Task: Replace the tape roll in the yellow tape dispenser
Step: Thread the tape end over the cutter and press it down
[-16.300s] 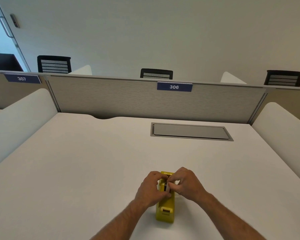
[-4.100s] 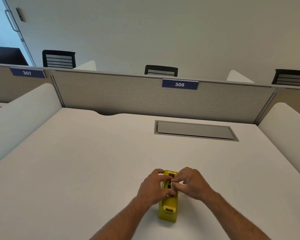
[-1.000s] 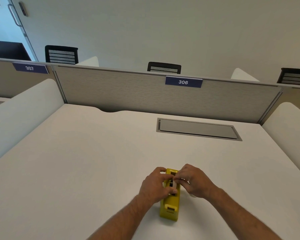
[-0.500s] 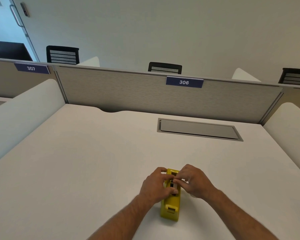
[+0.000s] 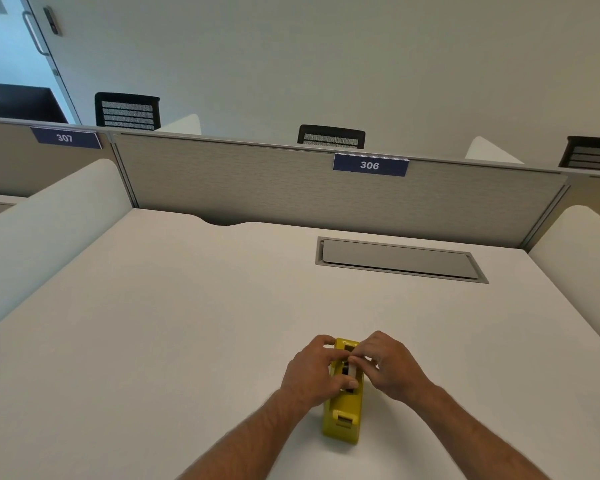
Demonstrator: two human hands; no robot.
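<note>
Head view, lower centre of the frame: both hands work at the top of the yellow plastic tape dispenser (image 5: 343, 403). Left hand (image 5: 314, 370) wraps the dispenser's left flank, fingers curled over its upper edge, steadying the body. Right hand (image 5: 392, 365) comes in from the right, fingertips pinching a pale tape roll (image 5: 352, 370) that sits partly in the dispenser's well beside a dark hub; whether the roll is fully seated cannot be told.

Assessment: the step in hand appears to be settling the roll onto its hub. Done well, the left hand keeps the body pinned flat while the right presses the roll down squarely, axle ends entering both side slots evenly, free end leading toward the cutter at the near end.

Dispenser stands on the white surface (image 5: 187, 323), well short of the grey recessed cable hatch (image 5: 395, 259) and the grey divider panel (image 5: 257, 181).
</note>
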